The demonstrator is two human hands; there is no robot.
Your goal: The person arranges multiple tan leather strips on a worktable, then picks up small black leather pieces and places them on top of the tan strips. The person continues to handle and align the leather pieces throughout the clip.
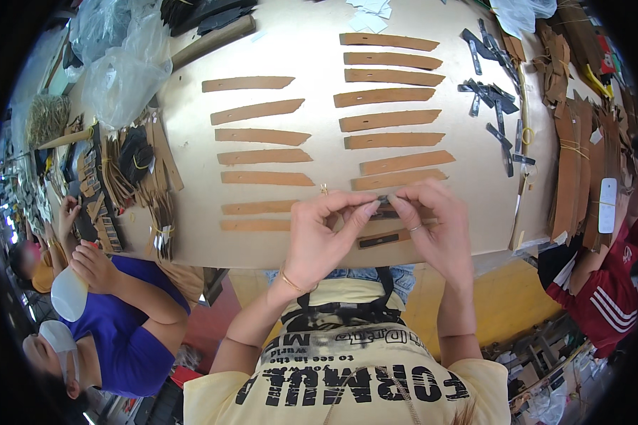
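Observation:
My left hand (332, 225) and my right hand (434, 223) meet near the table's front edge, both closed in a pinch. Between their fingertips is a small dark strip (383, 199), partly covered by the fingers. Just below the hands lies a brown leather-like strip with a black strip (380, 240) on it. Another dark piece shows between the hands, its outline half hidden. Beyond them, brown strips with slanted ends lie in two columns, a left one (266, 157) and a right one (395, 140); most show a small slot.
Loose black strips (500, 99) lie scattered at the right. Bundled brown strips (574, 166) fill the far right, and more bundles (161, 212) lie at the left beside clear plastic bags (124, 67). White pieces (370, 14) lie at the back. Other people work at both sides.

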